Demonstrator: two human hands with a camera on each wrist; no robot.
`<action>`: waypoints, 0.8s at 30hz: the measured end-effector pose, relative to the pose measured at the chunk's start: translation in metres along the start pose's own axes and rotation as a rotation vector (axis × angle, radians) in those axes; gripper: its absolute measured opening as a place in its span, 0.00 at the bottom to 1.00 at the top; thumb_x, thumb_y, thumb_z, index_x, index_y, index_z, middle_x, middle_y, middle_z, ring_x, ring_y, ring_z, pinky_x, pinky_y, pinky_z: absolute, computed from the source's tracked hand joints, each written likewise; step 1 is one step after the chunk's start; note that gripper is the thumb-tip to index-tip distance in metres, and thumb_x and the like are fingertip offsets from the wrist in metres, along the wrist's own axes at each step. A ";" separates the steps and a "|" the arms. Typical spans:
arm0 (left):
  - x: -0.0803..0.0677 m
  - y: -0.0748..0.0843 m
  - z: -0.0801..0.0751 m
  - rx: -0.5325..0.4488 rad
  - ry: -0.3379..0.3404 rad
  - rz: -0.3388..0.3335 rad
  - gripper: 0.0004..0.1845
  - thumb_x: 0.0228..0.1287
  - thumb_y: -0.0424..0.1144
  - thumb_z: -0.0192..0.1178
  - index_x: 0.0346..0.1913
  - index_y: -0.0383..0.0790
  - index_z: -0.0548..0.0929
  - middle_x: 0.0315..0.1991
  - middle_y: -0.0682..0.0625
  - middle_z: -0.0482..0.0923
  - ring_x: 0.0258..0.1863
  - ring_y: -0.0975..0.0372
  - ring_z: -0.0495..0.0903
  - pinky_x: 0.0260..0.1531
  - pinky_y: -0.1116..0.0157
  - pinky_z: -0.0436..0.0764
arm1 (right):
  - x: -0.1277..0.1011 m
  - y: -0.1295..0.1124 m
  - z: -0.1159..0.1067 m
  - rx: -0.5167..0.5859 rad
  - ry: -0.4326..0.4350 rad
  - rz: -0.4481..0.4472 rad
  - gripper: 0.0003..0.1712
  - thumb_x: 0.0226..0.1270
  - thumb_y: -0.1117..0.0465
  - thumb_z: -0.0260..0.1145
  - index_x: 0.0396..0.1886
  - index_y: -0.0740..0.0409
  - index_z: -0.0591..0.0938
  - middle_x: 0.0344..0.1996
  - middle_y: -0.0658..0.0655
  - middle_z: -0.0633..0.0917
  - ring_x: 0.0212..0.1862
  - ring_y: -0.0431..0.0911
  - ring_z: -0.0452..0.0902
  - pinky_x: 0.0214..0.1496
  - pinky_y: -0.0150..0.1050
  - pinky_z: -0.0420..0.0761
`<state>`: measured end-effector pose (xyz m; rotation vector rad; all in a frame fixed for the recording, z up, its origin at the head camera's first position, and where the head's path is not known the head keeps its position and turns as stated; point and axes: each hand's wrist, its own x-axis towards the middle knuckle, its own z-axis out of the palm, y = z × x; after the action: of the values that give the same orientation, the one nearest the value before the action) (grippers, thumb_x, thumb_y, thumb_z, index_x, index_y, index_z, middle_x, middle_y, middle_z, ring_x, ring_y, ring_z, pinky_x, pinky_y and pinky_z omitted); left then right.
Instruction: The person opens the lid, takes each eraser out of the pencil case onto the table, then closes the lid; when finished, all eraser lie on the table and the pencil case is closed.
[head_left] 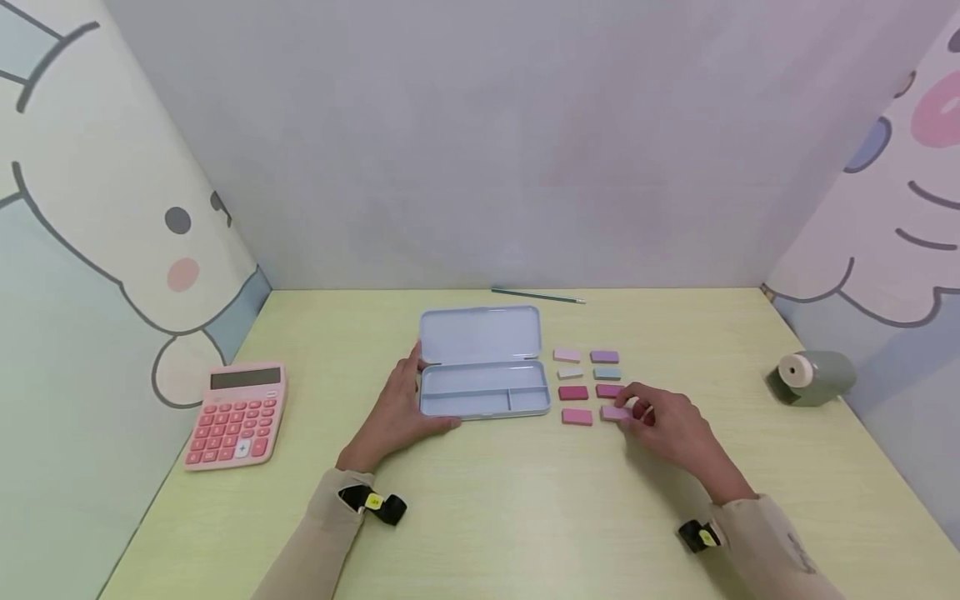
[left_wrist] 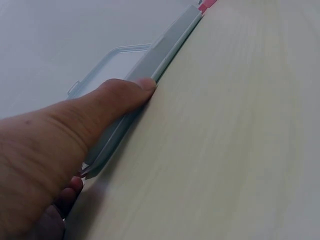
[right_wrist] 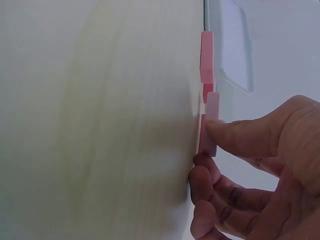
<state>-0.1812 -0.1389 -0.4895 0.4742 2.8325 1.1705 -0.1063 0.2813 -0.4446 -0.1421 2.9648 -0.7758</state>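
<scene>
A light-blue pencil case lies with its lid folded back, showing a divided inside. My left hand grips its left end, the thumb along the front wall and the other fingers round the back corner. My right hand pinches a pale pink rectangular block by its right end, between thumb and fingertips. That block is the front right one of two columns of small blocks beside the case. Around it are a dark pink block and a pink block.
Further blocks in the columns include a purple block, a blue block and a white block. Behind the case lies a pencil. A pink calculator is at the left, a grey-green pencil sharpener at the right edge.
</scene>
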 end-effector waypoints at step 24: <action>0.000 -0.005 0.002 0.007 0.010 0.011 0.78 0.46 0.59 0.86 0.89 0.42 0.41 0.66 0.46 0.68 0.64 0.52 0.71 0.69 0.48 0.76 | 0.019 -0.009 -0.018 -0.009 -0.059 -0.089 0.20 0.71 0.61 0.73 0.61 0.52 0.86 0.38 0.54 0.87 0.33 0.43 0.76 0.32 0.37 0.75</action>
<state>-0.1820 -0.1407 -0.4943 0.4861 2.8470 1.1687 -0.1263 0.2799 -0.4253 -0.2941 2.9240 -0.7548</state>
